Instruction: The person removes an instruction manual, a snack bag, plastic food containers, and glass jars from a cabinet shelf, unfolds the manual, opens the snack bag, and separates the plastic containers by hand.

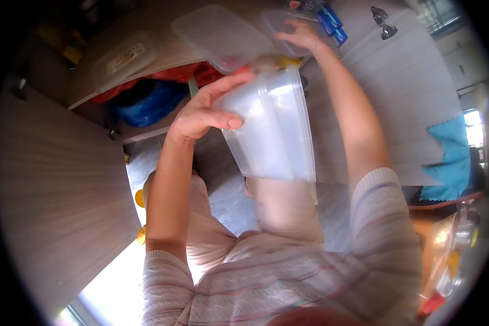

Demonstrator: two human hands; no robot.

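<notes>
My left hand (204, 114) is closed on a tall translucent plastic container (269, 130), thumb on the near side and fingers around its far edge. Several parallel rim lines run down the container's right side. It is tilted, in front of the cabinet and above my knee. My right hand (301, 38) reaches up to the shelf, its fingers apart beside a clear plastic container (280, 27) that it overlaps in this view. Left of it, a flat translucent lid (220, 35) lies on the shelf. A clear box with a label (126, 58) sits farther left.
Open cabinet doors stand at the left (60, 185) and right (391, 98). Blue boxes (330, 23) are by the right hinge. Under the shelf are red and blue plastic bags (152, 103). A light-blue cloth (451, 157) hangs over the right door's edge.
</notes>
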